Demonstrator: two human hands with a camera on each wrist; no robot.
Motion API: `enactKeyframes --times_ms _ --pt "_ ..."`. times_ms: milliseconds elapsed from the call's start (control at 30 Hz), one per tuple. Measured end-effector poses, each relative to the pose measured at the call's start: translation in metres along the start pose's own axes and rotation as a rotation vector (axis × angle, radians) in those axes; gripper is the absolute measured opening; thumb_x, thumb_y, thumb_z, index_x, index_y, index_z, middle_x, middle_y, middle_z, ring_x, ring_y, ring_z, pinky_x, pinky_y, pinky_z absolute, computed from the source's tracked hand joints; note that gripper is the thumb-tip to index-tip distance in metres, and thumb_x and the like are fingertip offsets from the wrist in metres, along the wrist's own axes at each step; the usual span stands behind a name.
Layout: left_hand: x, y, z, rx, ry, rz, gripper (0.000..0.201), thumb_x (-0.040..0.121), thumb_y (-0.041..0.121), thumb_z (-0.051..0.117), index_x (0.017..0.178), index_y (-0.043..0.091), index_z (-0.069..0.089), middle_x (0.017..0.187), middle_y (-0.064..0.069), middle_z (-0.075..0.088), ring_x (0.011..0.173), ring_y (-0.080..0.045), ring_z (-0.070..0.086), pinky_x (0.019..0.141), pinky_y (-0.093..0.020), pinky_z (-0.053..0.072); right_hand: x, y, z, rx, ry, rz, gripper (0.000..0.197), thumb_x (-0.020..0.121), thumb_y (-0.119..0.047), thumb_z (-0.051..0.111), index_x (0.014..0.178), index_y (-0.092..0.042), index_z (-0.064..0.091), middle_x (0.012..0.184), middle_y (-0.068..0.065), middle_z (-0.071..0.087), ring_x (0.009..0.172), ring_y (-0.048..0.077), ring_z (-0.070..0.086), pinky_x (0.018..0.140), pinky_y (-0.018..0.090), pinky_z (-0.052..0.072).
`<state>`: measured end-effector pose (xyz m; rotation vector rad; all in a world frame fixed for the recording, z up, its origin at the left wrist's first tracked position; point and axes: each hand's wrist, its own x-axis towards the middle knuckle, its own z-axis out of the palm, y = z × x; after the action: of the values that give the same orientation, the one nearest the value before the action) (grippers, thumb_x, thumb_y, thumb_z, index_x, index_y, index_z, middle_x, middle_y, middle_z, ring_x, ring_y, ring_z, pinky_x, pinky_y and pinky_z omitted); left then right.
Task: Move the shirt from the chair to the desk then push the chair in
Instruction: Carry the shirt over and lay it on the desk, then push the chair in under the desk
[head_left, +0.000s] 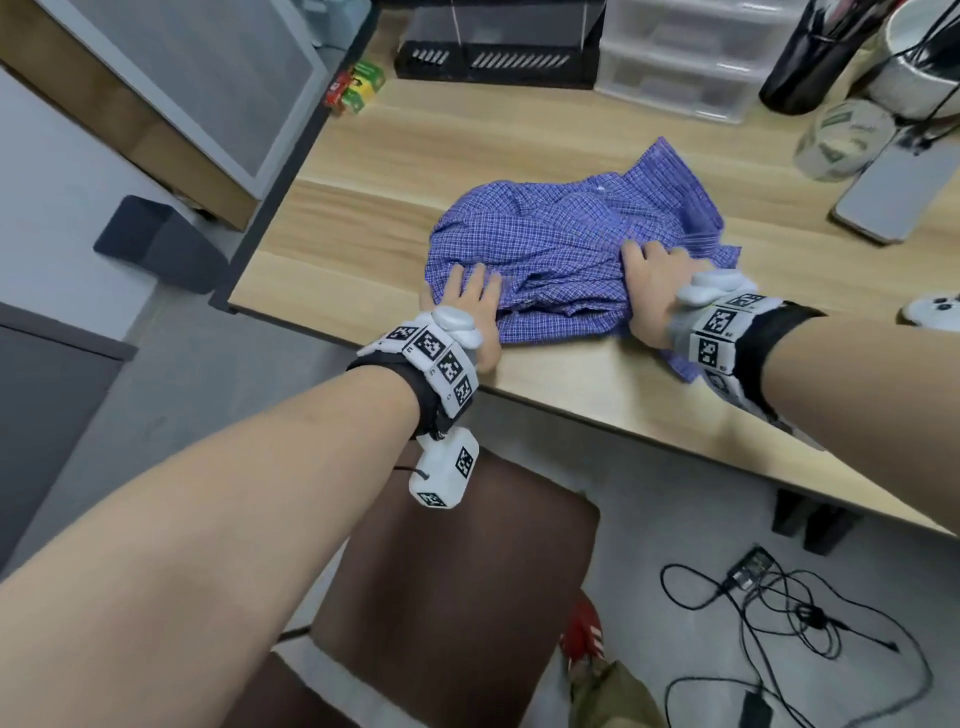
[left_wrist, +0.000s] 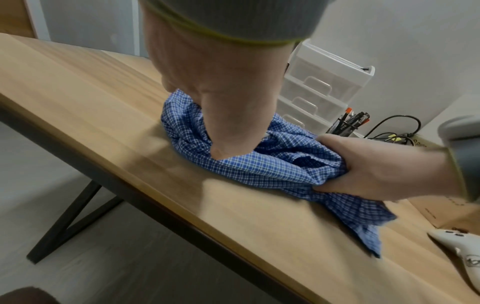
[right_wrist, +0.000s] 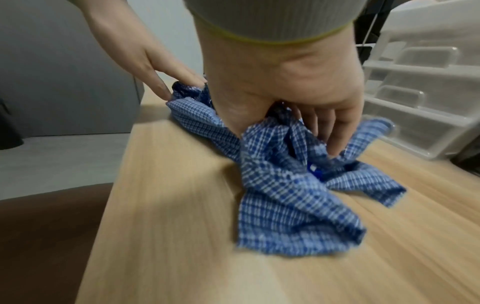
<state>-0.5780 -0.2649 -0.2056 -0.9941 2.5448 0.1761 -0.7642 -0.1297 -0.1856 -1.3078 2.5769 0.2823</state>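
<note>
A blue checked shirt lies crumpled on the wooden desk, close to its near edge. My left hand rests on the shirt's left side with straight fingers, and its thumb presses the cloth down. My right hand grips a bunch of the shirt at its right side, fingers curled into the fabric. A corner of the shirt trails towards the desk edge. The brown chair stands pulled out below the desk edge, its seat bare.
At the back of the desk stand a clear drawer unit and a black organiser. A tape roll, a phone and a white controller lie to the right. Cables lie on the floor right of the chair.
</note>
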Motion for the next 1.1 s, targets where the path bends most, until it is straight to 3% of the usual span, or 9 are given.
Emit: enactKeyframes --times_ms 67,133,300,433,566,766,933,1033,1100 --pt "-0.001 0.002 0.001 -0.048 0.013 -0.019 0.080 0.094 0.017 0.057 0.160 0.009 0.015 0.171 -0.011 0.007 0.158 -0.033 0.006 0.126 -0.060 0.012 -0.001 0.001 0.002 0.028 -0.007 0.037 0.053 0.084 -0.017 0.065 0.130 -0.010 0.038 0.126 0.020 0.057 0.111 0.041 0.060 0.076 0.045 0.046" --pt "-0.007 0.003 -0.001 -0.047 0.058 -0.048 0.079 0.094 0.019 0.058 0.160 0.011 0.016 0.171 -0.010 0.008 0.158 -0.031 0.006 0.127 -0.056 0.011 -0.006 -0.001 0.005 0.071 -0.027 0.039 0.061 0.080 -0.023 0.070 0.130 -0.009 0.037 0.124 0.021 0.057 0.107 0.042 0.062 0.073 0.045 0.047" --pt "-0.034 -0.004 -0.012 -0.045 0.147 -0.037 0.082 0.084 0.020 0.068 0.154 0.013 0.027 0.167 -0.009 0.021 0.154 -0.029 0.019 0.120 -0.047 0.026 -0.025 -0.015 0.003 0.103 0.004 0.085 0.099 0.063 -0.043 0.085 0.139 -0.008 0.034 0.132 0.022 0.050 0.125 0.042 0.046 0.094 0.051 0.045" --pt "-0.063 -0.025 -0.027 -0.073 0.173 -0.007 0.063 0.078 0.018 0.068 0.135 0.009 0.043 0.145 -0.014 0.043 0.130 -0.034 0.043 0.102 -0.044 0.041 -0.048 -0.031 -0.017 0.120 0.122 -0.005 0.076 0.063 -0.054 0.070 0.120 -0.010 0.046 0.129 0.020 0.048 0.126 0.038 0.043 0.098 0.054 0.041" --pt "-0.095 -0.045 -0.035 -0.117 0.145 -0.051 0.044 0.082 0.019 0.061 0.123 0.008 0.049 0.129 -0.014 0.054 0.117 -0.033 0.053 0.093 -0.041 0.045 -0.080 -0.056 -0.032 0.133 0.138 -0.079 0.056 0.074 -0.042 0.065 0.116 -0.007 0.050 0.128 0.019 0.050 0.124 0.036 0.044 0.101 0.053 0.042" --pt "-0.180 -0.097 -0.034 -0.069 0.099 -0.109 0.042 0.085 0.027 0.058 0.122 0.009 0.051 0.127 -0.015 0.055 0.109 -0.037 0.058 0.085 -0.043 0.050 -0.158 -0.113 -0.043 0.139 0.113 -0.079 0.047 0.082 -0.040 0.064 0.114 -0.010 0.049 0.121 0.015 0.054 0.113 0.036 0.055 0.087 0.046 0.048" --pt "-0.281 -0.152 -0.004 -0.026 0.083 -0.128 0.045 0.086 0.029 0.058 0.126 0.009 0.051 0.129 -0.017 0.054 0.107 -0.037 0.061 0.087 -0.044 0.052 -0.249 -0.185 -0.027 0.181 0.044 -0.039 0.051 0.085 -0.042 0.064 0.119 -0.007 0.049 0.123 0.018 0.053 0.109 0.039 0.058 0.087 0.045 0.051" --pt "-0.348 -0.192 0.029 -0.053 0.031 -0.145 0.049 0.084 0.032 0.057 0.127 0.011 0.049 0.127 -0.016 0.054 0.102 -0.037 0.061 0.090 -0.048 0.053 -0.307 -0.237 -0.009 0.270 -0.068 -0.039 0.053 0.087 -0.038 0.063 0.126 -0.005 0.047 0.124 0.018 0.054 0.107 0.039 0.061 0.077 0.040 0.044" --pt "-0.386 -0.218 0.056 -0.072 -0.023 -0.177 0.051 0.085 0.035 0.057 0.129 0.011 0.048 0.127 -0.016 0.054 0.102 -0.037 0.062 0.091 -0.050 0.054 -0.339 -0.272 0.004 0.348 -0.171 -0.074 0.053 0.088 -0.039 0.063 0.124 -0.004 0.046 0.120 0.018 0.059 0.103 0.038 0.063 0.077 0.039 0.046"
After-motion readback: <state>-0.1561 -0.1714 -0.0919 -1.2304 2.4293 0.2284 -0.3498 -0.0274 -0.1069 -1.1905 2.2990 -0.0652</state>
